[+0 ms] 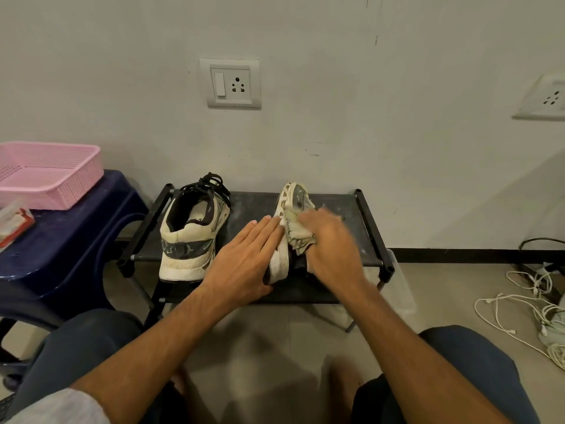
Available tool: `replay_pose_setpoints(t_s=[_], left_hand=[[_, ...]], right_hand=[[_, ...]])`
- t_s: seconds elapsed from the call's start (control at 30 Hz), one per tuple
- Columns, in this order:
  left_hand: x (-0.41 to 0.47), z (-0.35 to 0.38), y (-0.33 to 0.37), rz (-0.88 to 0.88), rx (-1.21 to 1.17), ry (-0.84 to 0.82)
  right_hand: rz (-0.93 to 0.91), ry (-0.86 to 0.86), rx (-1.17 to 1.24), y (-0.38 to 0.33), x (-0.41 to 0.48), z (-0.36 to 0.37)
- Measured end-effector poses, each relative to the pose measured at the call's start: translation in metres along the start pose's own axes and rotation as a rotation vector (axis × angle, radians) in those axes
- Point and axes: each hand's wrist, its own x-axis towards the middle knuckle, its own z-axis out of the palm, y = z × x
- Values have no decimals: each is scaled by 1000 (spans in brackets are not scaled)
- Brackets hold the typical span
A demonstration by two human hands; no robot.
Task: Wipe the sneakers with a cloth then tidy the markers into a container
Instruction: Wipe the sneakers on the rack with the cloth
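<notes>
Two worn white sneakers sit on a low black rack (365, 220). The left sneaker (191, 231) stands upright with its heel toward me and black laces loose. The right sneaker (284, 240) is tipped on its side, sole (301, 195) turned to the right. My left hand (244, 261) lies flat with straight fingers against its white upper. My right hand (331, 243) grips a crumpled pale cloth (298, 232) and presses it on the sole. A pink basket (46, 175) stands on a dark blue stool (70, 240) at the left. No markers are clearly visible.
A red and white packet (15, 223) lies on the stool beside the basket. White cables (526, 304) sprawl on the floor at the right. A wall with two sockets rises right behind the rack. My knees frame the bottom of the view.
</notes>
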Motion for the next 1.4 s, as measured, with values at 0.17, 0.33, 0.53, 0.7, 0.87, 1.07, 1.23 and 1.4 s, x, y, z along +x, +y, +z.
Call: replay_pose_setpoints(t_s=[0.17,0.33,0.53,0.7,0.87,1.07,1.23,1.4], left_hand=[[4,2,-1,30,6,15],[4,3,-2,37,-47,34],[2,7,0,21,-41,40],[2,5,1,12,-68,32],[-1,8,2,-8,-79,49],[2,8,1,10,-121,57],[3,12,1,1,-191,51],[3,15,-3,-2,-223,66]], right_hand=[[-55,-185,-220,-8,-9,13],[12,-208,-252,-5,20,7],[5,-217,-249,-14,5,7],[114,-226,-230,-11,27,7],[47,-221,-181,-22,9,4],[-77,-251,-243,3,43,15],[25,-289,-210,12,76,22],[-107,-350,-189,-1,79,28]])
